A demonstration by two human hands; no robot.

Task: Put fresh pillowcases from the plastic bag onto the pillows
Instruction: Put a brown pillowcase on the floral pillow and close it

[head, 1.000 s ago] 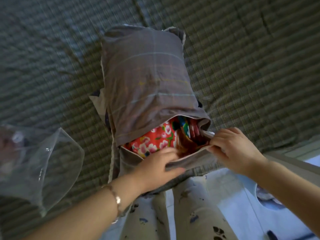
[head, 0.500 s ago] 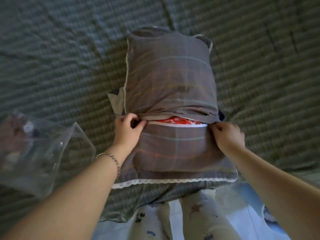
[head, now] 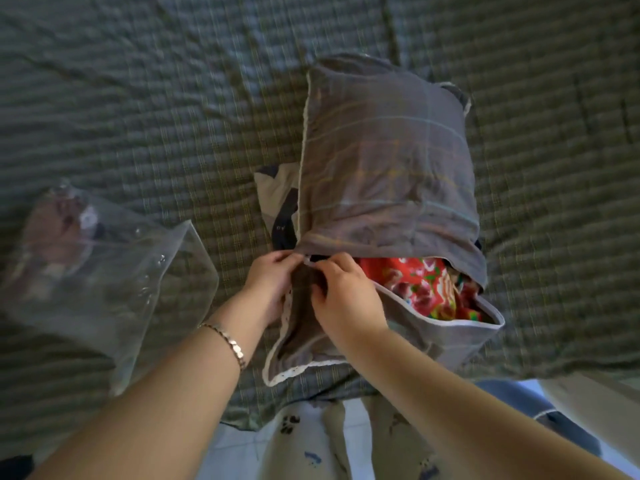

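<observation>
At frame centre, the open edge of the grey pillowcase (head: 384, 161) is pinched at its left corner by curled fingers of left hand (head: 273, 282) & right hand (head: 343, 296), w/ red floral pillow (head: 419, 289) exposed centre-right, plastic bag (head: 104, 271) laid at left.

The pillowcase (head: 381, 150) lies on the bed (head: 138, 98), right of centre, with the pillow (head: 422, 289) inside it and showing at the open mouth on the near right. The plastic bag (head: 104, 271) lies on the bed, well apart to the left. The left hand (head: 270, 282) and right hand (head: 346, 299) pinch the mouth's left corner, side by side. A cloth (head: 273, 192) sticks out from under the pillowcase's left side.
</observation>
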